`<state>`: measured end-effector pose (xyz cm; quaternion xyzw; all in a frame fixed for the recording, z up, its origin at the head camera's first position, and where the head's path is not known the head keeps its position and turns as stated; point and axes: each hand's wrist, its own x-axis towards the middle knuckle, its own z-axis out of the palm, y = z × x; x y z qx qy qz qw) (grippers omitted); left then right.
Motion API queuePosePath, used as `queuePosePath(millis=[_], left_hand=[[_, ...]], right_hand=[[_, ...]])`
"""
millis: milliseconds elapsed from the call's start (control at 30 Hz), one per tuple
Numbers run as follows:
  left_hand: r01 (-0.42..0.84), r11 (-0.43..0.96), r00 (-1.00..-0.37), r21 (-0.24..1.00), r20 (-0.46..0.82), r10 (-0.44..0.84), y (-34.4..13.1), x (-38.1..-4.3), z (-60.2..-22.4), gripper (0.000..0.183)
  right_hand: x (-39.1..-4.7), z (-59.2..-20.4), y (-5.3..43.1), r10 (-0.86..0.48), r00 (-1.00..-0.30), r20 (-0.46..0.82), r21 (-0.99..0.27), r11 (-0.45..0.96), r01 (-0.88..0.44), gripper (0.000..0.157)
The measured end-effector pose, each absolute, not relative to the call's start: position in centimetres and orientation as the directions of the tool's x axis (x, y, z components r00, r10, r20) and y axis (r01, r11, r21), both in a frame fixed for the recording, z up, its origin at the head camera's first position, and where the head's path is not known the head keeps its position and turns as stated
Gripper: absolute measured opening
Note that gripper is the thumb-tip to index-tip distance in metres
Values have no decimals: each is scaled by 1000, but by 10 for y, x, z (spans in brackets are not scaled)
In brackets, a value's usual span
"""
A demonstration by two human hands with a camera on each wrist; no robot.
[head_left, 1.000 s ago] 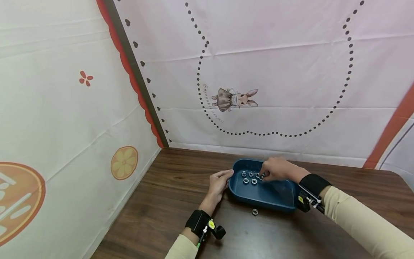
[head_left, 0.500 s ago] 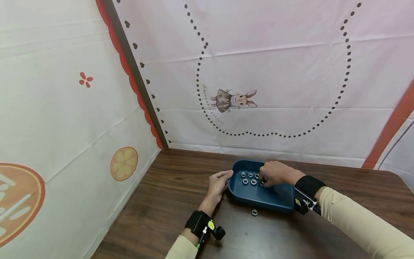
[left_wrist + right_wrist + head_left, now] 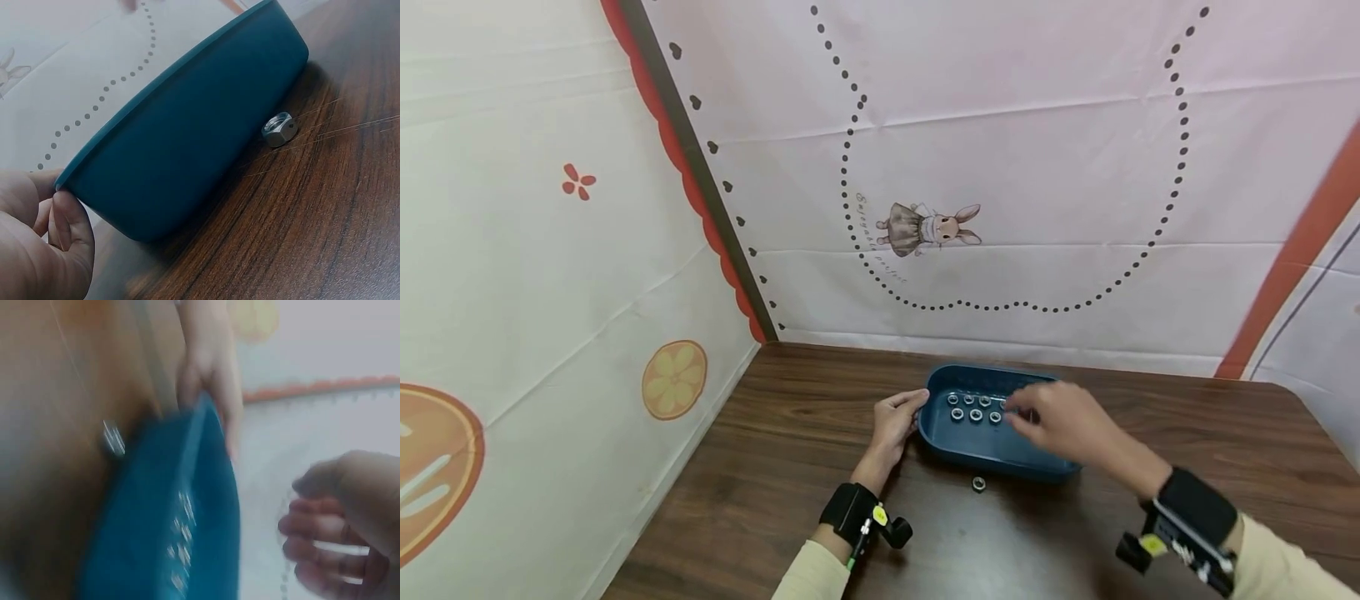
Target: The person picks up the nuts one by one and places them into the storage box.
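A dark blue plastic tray [image 3: 1000, 452] stands on the table, and my left hand [image 3: 892, 423] pinches its left rim between thumb and fingers. Inside it, two rows of metal hex nuts [image 3: 957, 415] lie toward the left end. Another hex nut [image 3: 279, 130] sits on the wood just in front of the tray's near wall. My right hand [image 3: 1070, 418] hovers over the tray's right half, blurred by motion. In the right wrist view its fingers [image 3: 312, 528] are loosely bent, and nothing shows between them.
A brown wood-grain table [image 3: 790, 450] lies under everything. Behind it hangs a white printed cloth [image 3: 1045, 183] with a rabbit figure, and more printed cloth [image 3: 587, 275] borders the left side.
My right hand has let go of a nut in the tray's front row and lifted away to the right. The left hand keeps its hold on the rim. The head view has shifted slightly.
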<state>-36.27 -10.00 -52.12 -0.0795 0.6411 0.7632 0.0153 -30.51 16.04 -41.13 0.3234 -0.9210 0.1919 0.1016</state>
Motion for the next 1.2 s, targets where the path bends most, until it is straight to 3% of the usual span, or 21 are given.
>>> queuePosePath(millis=[133, 333, 600, 733, 900, 1167, 1200], left_hand=[[-130, -173, -986, 976, -146, -84, -100, -362, -521, 31], [-135, -174, -986, 975, -149, -72, -98, -362, -521, 36], [-139, -168, -985, 976, -154, -83, -95, -359, -525, 34], [-137, -169, -986, 976, -150, -70, -93, -356, -530, 34], [-102, -172, -991, 980, -115, -71, -94, -355, -530, 33], [-107, -184, -990, 977, -123, -74, -100, -359, -522, 37], [-107, -184, -990, 977, -122, -76, -101, -359, -521, 37]], right_hand=[[-268, -435, 148, -501, -814, 293, -353, 735, -579, 4], [-241, -469, 124, -406, -892, 201, -381, 806, -452, 12], [-243, -498, 98, -327, -935, 140, -232, 907, -352, 43], [-246, -506, 96, -297, -948, 115, -208, 926, -315, 43], [-251, -509, 95, -290, -948, 128, -221, 924, -312, 33], [-247, -504, 95, -309, -933, 184, -298, 887, -352, 51], [-245, -503, 97, -314, -930, 190, -324, 875, -361, 48]])
